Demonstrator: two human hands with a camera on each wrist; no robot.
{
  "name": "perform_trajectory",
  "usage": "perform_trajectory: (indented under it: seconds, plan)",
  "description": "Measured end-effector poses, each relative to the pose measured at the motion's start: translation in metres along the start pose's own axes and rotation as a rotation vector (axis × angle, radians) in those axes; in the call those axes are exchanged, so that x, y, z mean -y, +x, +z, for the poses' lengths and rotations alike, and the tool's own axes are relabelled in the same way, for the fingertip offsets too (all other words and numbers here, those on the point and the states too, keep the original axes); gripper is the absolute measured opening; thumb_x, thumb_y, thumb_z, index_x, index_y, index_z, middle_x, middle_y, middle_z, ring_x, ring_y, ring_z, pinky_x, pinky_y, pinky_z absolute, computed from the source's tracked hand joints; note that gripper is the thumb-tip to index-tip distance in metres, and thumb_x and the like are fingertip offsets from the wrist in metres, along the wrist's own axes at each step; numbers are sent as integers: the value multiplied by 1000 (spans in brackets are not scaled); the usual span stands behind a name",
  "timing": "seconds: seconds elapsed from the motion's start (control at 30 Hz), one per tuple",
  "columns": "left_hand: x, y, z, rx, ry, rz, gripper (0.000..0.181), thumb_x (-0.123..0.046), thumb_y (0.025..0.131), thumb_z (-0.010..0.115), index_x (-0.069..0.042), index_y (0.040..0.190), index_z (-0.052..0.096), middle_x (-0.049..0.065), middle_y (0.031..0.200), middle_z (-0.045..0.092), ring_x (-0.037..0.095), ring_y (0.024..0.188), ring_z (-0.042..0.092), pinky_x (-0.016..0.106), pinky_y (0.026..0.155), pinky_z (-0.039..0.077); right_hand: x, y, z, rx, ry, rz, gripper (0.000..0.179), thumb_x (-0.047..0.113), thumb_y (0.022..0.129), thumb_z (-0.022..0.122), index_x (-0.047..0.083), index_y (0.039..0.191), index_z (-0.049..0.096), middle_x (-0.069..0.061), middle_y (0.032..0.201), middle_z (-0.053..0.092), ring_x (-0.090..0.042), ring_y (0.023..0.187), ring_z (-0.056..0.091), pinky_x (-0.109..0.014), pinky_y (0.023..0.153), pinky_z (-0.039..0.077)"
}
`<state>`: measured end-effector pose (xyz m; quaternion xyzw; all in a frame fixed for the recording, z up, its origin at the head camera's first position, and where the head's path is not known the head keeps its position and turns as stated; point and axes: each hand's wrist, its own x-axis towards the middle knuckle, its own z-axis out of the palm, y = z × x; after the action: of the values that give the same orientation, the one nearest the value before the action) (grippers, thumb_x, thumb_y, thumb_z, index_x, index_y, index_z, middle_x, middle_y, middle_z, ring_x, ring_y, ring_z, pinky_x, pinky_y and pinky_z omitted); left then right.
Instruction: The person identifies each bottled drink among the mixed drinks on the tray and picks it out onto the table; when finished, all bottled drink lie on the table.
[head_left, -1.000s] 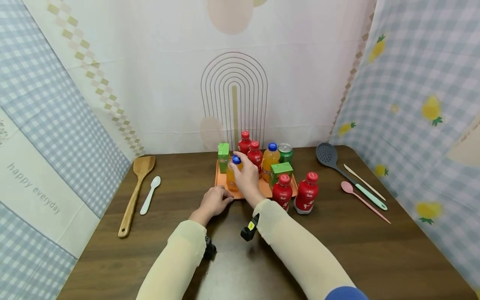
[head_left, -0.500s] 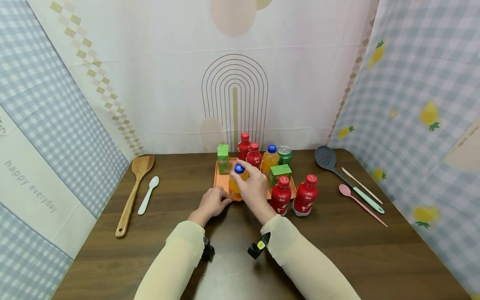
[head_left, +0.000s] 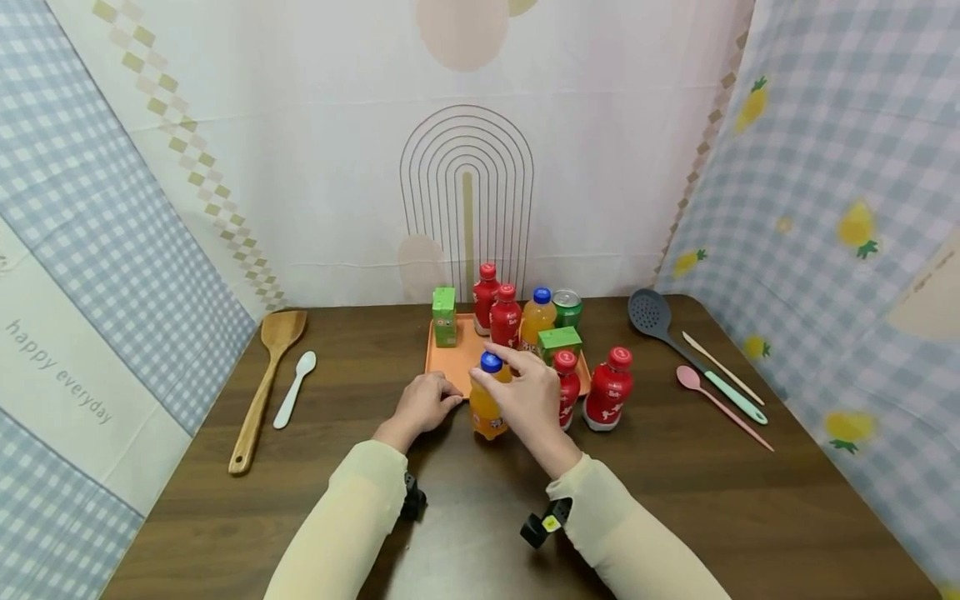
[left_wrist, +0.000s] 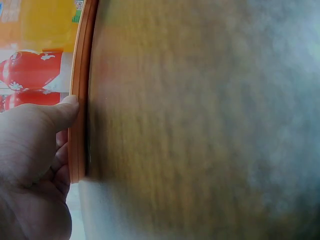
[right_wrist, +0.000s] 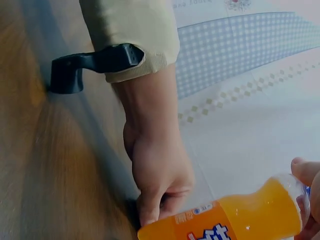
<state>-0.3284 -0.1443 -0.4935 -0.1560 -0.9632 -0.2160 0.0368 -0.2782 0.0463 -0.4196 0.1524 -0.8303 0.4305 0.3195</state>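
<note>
Gripping the orange soda bottle (head_left: 487, 406) near its blue cap, the right hand (head_left: 528, 398) has its fingers curled round the neck and holds the bottle upright, long axis vertical, just in front of the orange tray's (head_left: 450, 362) near edge; whether its base touches the desk (head_left: 675, 492) cannot be told. The left hand (head_left: 422, 402), beside the bottle, pinches that near rim, thumb on the edge, fingers curled under.
</note>
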Motion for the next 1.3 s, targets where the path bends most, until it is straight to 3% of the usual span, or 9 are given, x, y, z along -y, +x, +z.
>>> perform_trajectory:
  seconds: [0.2,0.47,0.73,1.1,1.3]
  plan:
    - [2,0,0,-2,7,3,11,-28,89,71,-21,90,79,-8,79,55,12,75,55,32,71,47,-7,-5,-10,5,-90,-72,46,46,73,81,25,113,74,5,88,73,-10,64,56,-23,50,39]
    - [2,-2,0,-9,2,2,11,-28,89,71,-20,89,79,-8,80,56,12,76,56,34,72,48,-15,-7,-13,11,-163,-169,49,45,73,82,26,117,72,5,78,71,-8,59,50,-22,49,38]
    - [2,0,1,1,0,3,11,-28,89,70,-22,90,79,-9,80,55,12,76,56,33,73,48,-20,-7,-13,1,-179,-184,48,44,73,82,23,115,73,2,92,74,-14,65,60,-22,53,44]
    - [0,1,0,2,-7,9,9,-27,89,71,-22,89,79,-9,80,56,13,77,57,34,75,48,-27,-6,-12,-25,-214,-229,47,46,76,79,19,113,73,1,92,74,-13,70,62,-24,59,50]
    - [2,0,-4,31,1,40,9,-25,89,70,-22,91,78,-9,82,58,15,80,58,36,77,49,-27,-3,-15,41,-228,-287,47,45,77,79,16,114,72,0,101,73,-16,80,67,-29,68,54]
